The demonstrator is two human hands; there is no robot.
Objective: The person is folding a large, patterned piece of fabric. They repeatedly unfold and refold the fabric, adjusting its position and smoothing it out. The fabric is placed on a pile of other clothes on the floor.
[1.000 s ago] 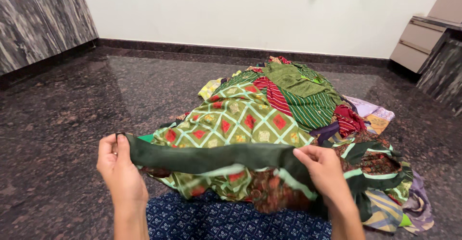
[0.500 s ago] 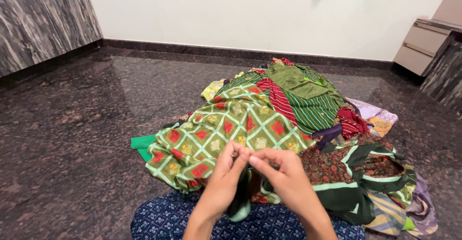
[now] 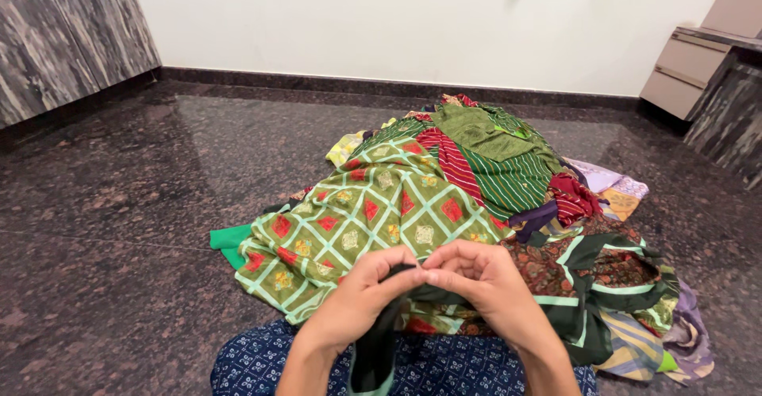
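Note:
My left hand [image 3: 361, 297] and my right hand [image 3: 480, 285] meet in front of me, both pinching a dark green cloth with a pale green border [image 3: 373, 348]. The cloth hangs folded down between my wrists. Its other end trails right into the pile, over a dark red patterned part [image 3: 603, 273]. Just beyond my hands lies a green checked cloth with red and yellow diamonds [image 3: 361, 213].
A heap of coloured clothes [image 3: 492, 158] covers the dark polished stone floor [image 3: 119, 205] ahead. A blue patterned fabric [image 3: 262, 364] lies under my arms. A white wall runs behind, a marbled panel [image 3: 55, 39] stands left, and beige drawers [image 3: 683, 67] stand at the far right.
My hands were apart a second ago, holding the dark green cloth stretched between them. They came together at the middle, so the cloth now hangs doubled.

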